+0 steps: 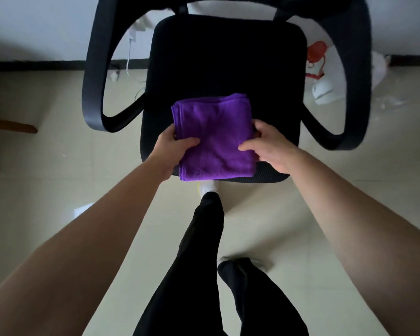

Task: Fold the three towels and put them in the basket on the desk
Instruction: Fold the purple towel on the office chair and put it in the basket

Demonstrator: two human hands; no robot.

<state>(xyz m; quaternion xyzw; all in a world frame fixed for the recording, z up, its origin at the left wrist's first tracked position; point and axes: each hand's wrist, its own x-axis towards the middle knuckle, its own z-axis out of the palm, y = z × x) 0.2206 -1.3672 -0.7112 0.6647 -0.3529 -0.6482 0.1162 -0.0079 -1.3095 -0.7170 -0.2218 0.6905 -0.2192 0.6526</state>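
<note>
A folded purple towel (214,134) lies at the front of a black office chair's seat (226,57), its near edge hanging slightly over the seat's front. My left hand (174,145) grips the towel's left edge, thumb on top and fingers under it. My right hand (268,145) grips the right edge the same way. The towel shows several stacked layers at its far left corner. No basket, desk or other towel is in view.
The chair's black armrests (92,83) (357,93) curve out on both sides. A red and white object (318,69) lies on the tiled floor at the right, cables (129,57) by the wall at the left, and a wooden furniture leg (10,124) at far left. My legs stand below the seat.
</note>
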